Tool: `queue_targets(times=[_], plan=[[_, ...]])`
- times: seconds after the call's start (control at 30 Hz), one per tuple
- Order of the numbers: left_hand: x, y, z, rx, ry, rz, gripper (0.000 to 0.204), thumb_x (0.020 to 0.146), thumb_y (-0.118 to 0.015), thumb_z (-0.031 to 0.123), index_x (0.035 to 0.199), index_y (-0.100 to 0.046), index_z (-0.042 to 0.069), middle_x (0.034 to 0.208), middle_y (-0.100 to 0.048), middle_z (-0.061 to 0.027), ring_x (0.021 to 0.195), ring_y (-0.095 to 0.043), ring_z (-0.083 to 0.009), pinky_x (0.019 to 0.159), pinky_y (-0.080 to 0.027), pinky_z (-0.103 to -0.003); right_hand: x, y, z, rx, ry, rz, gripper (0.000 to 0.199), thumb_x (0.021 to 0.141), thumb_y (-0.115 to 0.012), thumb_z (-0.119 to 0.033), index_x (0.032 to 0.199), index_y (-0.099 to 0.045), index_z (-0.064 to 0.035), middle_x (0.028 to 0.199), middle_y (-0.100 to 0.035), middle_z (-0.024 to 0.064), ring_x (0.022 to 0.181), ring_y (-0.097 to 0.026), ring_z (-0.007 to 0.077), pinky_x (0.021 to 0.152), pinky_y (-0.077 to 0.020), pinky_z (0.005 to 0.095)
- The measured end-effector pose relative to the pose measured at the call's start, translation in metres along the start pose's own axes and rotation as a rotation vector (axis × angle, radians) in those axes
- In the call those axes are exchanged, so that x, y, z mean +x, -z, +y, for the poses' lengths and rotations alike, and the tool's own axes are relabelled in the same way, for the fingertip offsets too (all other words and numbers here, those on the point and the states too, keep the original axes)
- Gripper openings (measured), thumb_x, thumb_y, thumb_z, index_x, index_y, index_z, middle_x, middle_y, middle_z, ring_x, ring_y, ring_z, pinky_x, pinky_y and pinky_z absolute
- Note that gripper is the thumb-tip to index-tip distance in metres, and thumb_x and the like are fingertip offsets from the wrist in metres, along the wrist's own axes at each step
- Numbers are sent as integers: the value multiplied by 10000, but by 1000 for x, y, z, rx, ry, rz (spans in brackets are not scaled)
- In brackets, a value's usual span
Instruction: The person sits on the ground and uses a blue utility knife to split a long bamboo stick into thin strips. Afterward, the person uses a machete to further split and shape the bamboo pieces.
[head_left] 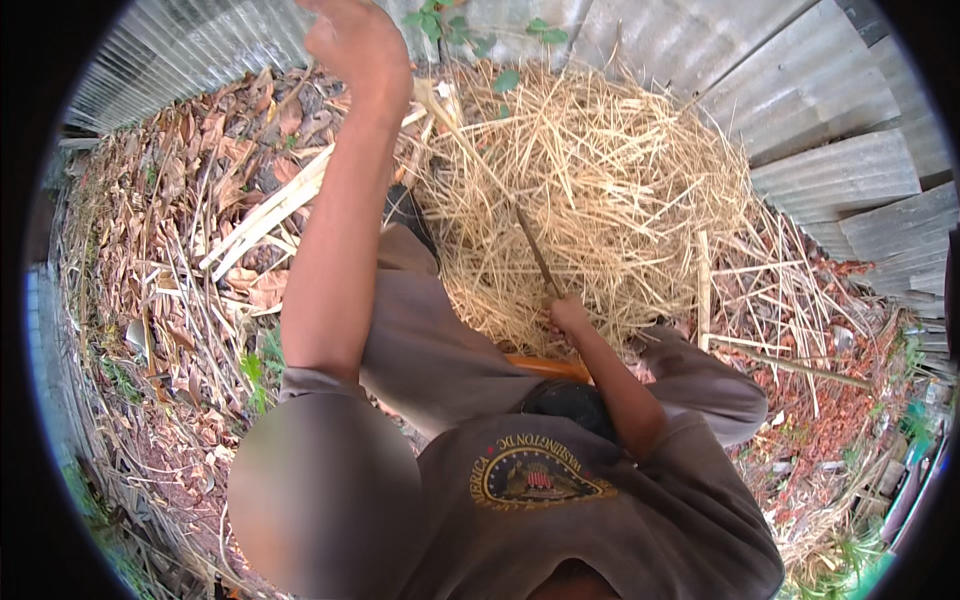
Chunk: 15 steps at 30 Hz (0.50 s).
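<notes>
My left arm reaches up to the far left, and my left hand point(362, 45) is raised in front of the corrugated metal wall. The frame's top edge cuts off its fingers, so their hold is hidden. Low at centre right, my right hand point(568, 314) is closed around one end of a thin dark stick point(530, 240). That stick slants up and left across a pile of dry straw point(610, 180), its far end lost among the stalks. My left foot in a dark shoe point(408, 215) rests by the pile's left side.
Corrugated metal sheets point(800, 90) fence the far and right sides. Brown leaves point(200, 160) and pale split stalks point(275, 212) litter the left. To the right lie a long stick point(790, 362) and reddish debris point(810, 430). An orange object point(545, 367) shows between my legs.
</notes>
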<state>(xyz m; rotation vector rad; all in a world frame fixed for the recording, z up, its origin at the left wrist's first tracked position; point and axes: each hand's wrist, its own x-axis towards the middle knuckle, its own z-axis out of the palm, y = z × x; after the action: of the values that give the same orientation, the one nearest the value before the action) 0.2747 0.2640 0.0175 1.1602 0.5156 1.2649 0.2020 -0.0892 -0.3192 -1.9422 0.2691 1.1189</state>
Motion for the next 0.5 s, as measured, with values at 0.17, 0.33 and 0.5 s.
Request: queue_targets(times=[0.17, 0.33, 0.5], plan=[[-3, -4, 10, -10, 19, 46, 723, 874, -216, 802, 562, -188, 151, 504, -208, 14, 446, -202, -133, 415, -176, -290, -54, 32, -113, 267, 85, -70, 170, 838, -602, -115, 727, -480, -72, 499, -433, -2, 367, -390, 108, 339, -284, 279], [-3, -1, 4, 7, 37, 59, 729, 877, -200, 802, 565, -188, 143, 513, -197, 11, 457, -192, -141, 427, -172, -295, -114, 34, -183, 325, 793, 86, 183, 869, -580, -30, 719, -482, -68, 511, -442, -9, 391, -384, 61, 359, -285, 234], [1, 0, -2, -7, 48, 26, 736, 882, -204, 795, 557, -196, 135, 507, -200, 11, 458, -188, -144, 431, -181, -298, -114, 20, -186, 284, 881, 162, 293, 856, -613, -14, 642, -430, -95, 533, -413, -47, 463, -366, 33, 421, -287, 233]])
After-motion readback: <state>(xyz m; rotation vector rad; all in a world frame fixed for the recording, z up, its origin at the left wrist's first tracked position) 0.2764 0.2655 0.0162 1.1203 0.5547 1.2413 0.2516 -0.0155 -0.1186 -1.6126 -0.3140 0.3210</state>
